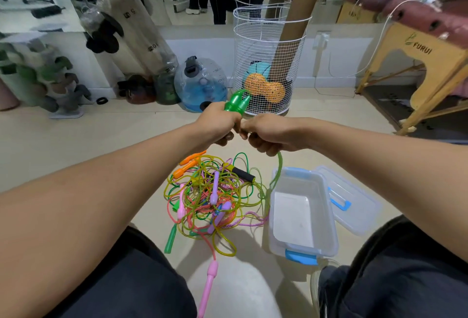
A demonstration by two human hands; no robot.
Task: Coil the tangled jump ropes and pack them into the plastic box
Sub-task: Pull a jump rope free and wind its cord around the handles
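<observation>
Plastic box sits open on the floor at 4 o'clock, rope tangle at 6. My left hand clenches both green handles; right hand grips the green cord. I'd wind even loops, keeping it taut.

The two handles gripped in the left hand are bright green, and the rope hanging from the right hand is a paler translucent green. The tangle of ropes on the beige floor mixes yellow, green, pink, purple and orange strands, with orange handles at its far left, a black grip, and a pink handle nearest. The plastic box on the right is clear with blue clasps, and the far wire basket is white, holding an orange ball.
</observation>
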